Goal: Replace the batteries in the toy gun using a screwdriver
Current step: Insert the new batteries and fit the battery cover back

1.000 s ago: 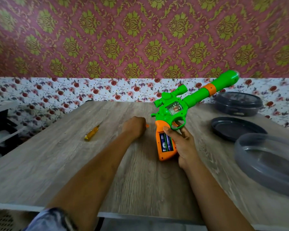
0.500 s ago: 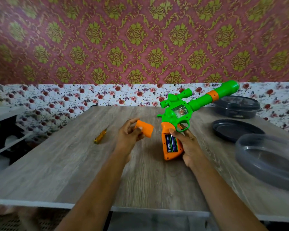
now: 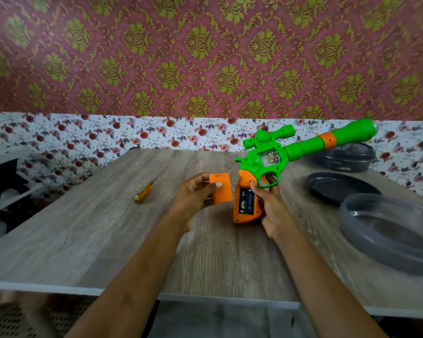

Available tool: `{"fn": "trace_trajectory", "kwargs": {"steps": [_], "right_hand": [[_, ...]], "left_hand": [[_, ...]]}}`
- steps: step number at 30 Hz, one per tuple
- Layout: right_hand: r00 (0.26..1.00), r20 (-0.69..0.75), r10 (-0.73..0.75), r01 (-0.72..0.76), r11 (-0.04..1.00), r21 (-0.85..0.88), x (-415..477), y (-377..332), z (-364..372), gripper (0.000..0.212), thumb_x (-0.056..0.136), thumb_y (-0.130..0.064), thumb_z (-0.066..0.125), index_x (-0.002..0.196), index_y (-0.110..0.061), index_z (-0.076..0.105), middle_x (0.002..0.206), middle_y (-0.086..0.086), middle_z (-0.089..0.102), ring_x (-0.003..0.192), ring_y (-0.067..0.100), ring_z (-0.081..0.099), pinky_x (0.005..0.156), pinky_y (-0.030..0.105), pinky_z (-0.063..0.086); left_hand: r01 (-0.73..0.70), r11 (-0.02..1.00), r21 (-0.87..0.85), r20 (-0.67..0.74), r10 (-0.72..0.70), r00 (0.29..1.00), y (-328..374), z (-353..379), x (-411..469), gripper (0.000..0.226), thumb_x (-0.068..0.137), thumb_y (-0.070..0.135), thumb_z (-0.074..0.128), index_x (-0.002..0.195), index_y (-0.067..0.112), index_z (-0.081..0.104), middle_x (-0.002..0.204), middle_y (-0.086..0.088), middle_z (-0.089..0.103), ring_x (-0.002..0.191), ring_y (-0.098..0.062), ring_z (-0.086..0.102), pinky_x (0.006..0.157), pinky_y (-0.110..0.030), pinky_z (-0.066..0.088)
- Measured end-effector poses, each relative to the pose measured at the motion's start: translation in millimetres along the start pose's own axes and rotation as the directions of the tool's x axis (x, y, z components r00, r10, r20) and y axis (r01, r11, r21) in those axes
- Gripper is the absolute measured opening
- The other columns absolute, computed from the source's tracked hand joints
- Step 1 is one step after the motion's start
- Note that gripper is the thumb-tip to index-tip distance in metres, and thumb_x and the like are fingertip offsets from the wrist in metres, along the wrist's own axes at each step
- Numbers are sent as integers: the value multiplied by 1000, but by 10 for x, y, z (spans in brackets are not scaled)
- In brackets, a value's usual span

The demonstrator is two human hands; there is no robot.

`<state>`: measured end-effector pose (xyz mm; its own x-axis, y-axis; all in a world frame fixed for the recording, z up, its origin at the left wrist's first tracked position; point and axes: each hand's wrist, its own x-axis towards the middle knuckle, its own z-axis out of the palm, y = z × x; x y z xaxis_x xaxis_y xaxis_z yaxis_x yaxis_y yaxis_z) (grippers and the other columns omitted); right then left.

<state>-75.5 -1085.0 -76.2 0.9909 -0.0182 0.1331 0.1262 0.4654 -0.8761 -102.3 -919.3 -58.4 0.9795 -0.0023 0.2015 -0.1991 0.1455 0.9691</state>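
Gun [image 3: 254, 164]: green toy with an orange grip [image 3: 242, 217], held tilted over the table [image 3: 83, 240], barrel up and to the right, butt down. The right hand [image 3: 276, 211] grasps the grip from its right side. Batteries [image 3: 246, 200]: dark cells seated in the opened grip; whether fresh or spent cannot be told. Cover [image 3: 224, 192]: orange plate, off the gun, just left of the grip, pinched between the thumb and fingers of the left hand [image 3: 193, 198]. Screwdriver [image 3: 144, 192]: yellow handle, lying loose on the table, well left of the gun. Right of the gun: a dark dish [image 3: 337, 189], a lidded container [image 3: 347, 157] behind it, and a clear bowl [image 3: 388, 230] nearer. Status, as judged: unscrewing and opening are done; cells are likely in; fitting the cover and driving the screw remain. No screw can be made out.
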Motion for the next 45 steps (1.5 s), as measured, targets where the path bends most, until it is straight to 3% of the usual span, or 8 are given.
{"fn": "trace_trajectory", "kwargs": {"steps": [10, 13, 16, 25, 28, 36, 41, 45], "right_hand": [[998, 54, -21, 22, 1000, -14, 19, 26, -15, 43, 87, -4, 56, 122, -27, 47, 105, -4, 64, 91, 15, 61, 82, 41, 51], [998, 59, -22, 23, 1000, -8, 28, 36, -21, 50, 86, -5, 57, 130, -26, 44, 109, -4, 63, 95, 15, 61, 80, 39, 52], [999, 44, -17, 17, 1000, 9, 40, 42, -21, 40, 86, -4, 56, 117, -29, 49, 103, -5, 64, 91, 15, 61, 79, 38, 52], [999, 45, -9, 8, 1000, 16, 20, 20, -10, 35, 87, -4, 55, 109, -31, 50, 100, -5, 64, 88, 16, 61, 80, 42, 51], [999, 49, -3, 2, 1000, 14, 5, 19, -5, 31, 87, -3, 54, 104, -30, 51, 98, -5, 64, 86, 15, 61, 77, 38, 51], [999, 53, -3, 3, 1000, 15, -15, -4, 2, 42, 88, -2, 52, 124, -22, 44, 100, -2, 63, 85, 16, 61, 75, 40, 52], [996, 59, 63, -68, 993, 92, -15, -23, 42, 20, 95, -23, 46, 109, -19, 59, 90, -2, 72, 77, 12, 68, 75, 38, 53], [985, 143, 96, -110, 990, 91, -36, -41, 73, 34, 97, -41, 33, 101, -23, 62, 92, 1, 72, 84, 15, 68, 82, 40, 52]], "left_hand": [[-36, 973, 226, 94, 15, 995, -128, 62, 19, 20, 85, 19, 66, 105, 23, 67, 108, -7, 70, 103, -26, 65, 88, -41, 55], [-48, 975, 216, 94, 28, 995, -120, 60, 28, 26, 86, 15, 65, 112, 19, 65, 105, -5, 69, 96, -19, 66, 84, -34, 56], [-47, 975, 219, 98, 26, 995, -114, 57, 32, 27, 87, 14, 64, 113, 20, 63, 101, -1, 69, 89, -12, 65, 78, -27, 56], [10, 969, 248, 89, -33, 996, -115, 31, 39, 18, 87, 17, 64, 105, 22, 67, 99, 1, 70, 94, -17, 65, 87, -35, 52], [32, 961, 275, 95, -60, 994, -100, 34, 36, 21, 88, 17, 63, 109, 17, 66, 99, 0, 70, 90, -14, 64, 80, -26, 51], [-19, 958, 287, 53, 4, 999, -136, 71, 4, 16, 87, 18, 65, 103, 15, 68, 100, -7, 70, 85, -12, 63, 80, -23, 51], [-79, 961, 263, 33, 73, 997, -170, 110, -4, 22, 86, 15, 65, 108, 14, 68, 99, 0, 70, 80, 2, 65, 74, -11, 53], [-86, 971, 221, 48, 78, 996, -179, 169, -5, 29, 86, 14, 65, 115, 18, 64, 99, 3, 69, 72, 11, 64, 70, -7, 51]]}}
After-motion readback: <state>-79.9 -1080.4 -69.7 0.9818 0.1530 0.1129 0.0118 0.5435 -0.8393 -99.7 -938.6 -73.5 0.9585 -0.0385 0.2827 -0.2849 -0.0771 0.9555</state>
